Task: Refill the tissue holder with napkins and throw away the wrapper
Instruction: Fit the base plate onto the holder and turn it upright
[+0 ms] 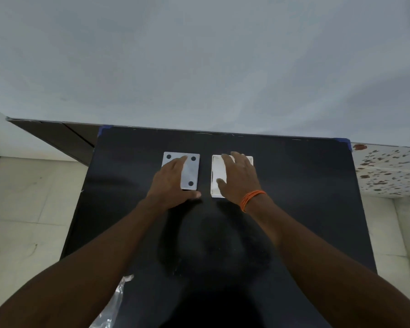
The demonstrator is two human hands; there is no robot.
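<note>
Two white rectangular parts of the tissue holder lie side by side on the black table [294,197]. The left part is a flat plate [191,169] with dark round pads at its corners; my left hand [169,181] lies on it with fingers spread, the thumb on the table at its near edge. The right part is an open white box [217,171] with white napkins inside. My right hand [238,176] rests flat on the napkins, fingers straight. A clear plastic wrapper [114,301] lies at the table's near left edge, partly under my left forearm.
The table stands against a pale grey wall [199,55]. A dark panel [57,136] sits to the left behind the table, and light floor tiles [21,209] lie on the left. A white surface with red-brown flecks [388,169] borders the table on the right.
</note>
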